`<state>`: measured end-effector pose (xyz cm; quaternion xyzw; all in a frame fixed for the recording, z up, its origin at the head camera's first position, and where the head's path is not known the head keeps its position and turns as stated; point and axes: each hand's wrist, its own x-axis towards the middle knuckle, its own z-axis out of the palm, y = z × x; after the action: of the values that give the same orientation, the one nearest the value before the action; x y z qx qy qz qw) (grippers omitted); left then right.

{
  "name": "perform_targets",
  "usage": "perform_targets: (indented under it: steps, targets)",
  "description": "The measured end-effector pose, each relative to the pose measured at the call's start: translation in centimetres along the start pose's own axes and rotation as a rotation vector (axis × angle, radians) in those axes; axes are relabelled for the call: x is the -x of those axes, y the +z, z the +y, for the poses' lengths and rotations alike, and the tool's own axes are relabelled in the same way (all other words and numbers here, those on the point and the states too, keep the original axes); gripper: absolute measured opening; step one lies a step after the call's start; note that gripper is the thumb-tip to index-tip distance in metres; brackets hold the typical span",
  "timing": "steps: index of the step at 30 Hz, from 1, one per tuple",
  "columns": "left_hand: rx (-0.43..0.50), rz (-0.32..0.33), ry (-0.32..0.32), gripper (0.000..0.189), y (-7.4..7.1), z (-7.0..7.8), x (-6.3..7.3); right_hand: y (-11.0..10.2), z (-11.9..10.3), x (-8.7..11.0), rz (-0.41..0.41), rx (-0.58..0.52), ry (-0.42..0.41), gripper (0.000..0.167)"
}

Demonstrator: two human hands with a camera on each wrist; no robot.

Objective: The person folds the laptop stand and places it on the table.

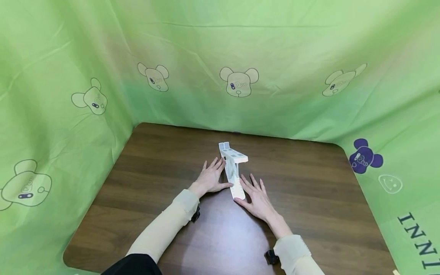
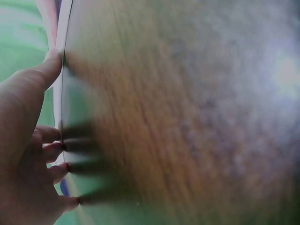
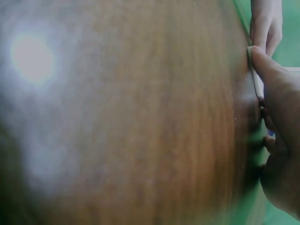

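Observation:
A long white folding piece (image 1: 234, 176), its exact kind not plain, lies on the table between the two hands. A panel or arm stands up from it to the right, and two small flaps rise at its far end. My left hand (image 1: 211, 178) rests along the left side, fingers spread, thumb at its edge. My right hand (image 1: 258, 200) lies at the near right, its thumb by the near end and index finger against the right side. In the left wrist view the thumb touches a pale edge (image 2: 58, 101). The right wrist view shows the thumb at the near end (image 3: 254, 77).
The brown wooden table (image 1: 154, 168) has rounded corners. A green curtain (image 1: 192, 46) with mouse-head drawings surrounds its back and sides. Light reflects off the table's front. A small black device (image 1: 271, 257) is strapped under the right wrist, another (image 1: 195, 214) under the left.

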<state>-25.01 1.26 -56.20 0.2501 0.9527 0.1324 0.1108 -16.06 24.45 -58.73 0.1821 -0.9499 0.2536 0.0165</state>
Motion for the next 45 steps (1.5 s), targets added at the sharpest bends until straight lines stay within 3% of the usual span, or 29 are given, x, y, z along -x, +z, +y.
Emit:
perform_targets:
  steps: [17,28,35,45]
  targets:
    - [-0.009,-0.076,0.068,0.099,-0.9,-0.9,-0.3,-0.1,-1.0,0.0,-0.010,0.049,-0.010,0.080]
    - [0.018,-0.144,0.064,0.093,-1.6,-1.0,-0.7,0.0,-1.1,0.3,0.023,0.067,-0.046,0.077]
    - [-0.005,-0.181,0.067,0.093,-1.7,-0.9,-0.7,-0.3,-1.3,0.2,-0.009,0.076,-0.051,0.077]
    - [0.006,-0.255,0.013,0.090,-2.4,-0.2,-1.1,-0.6,-1.2,0.0,-0.010,0.157,-0.080,0.077]
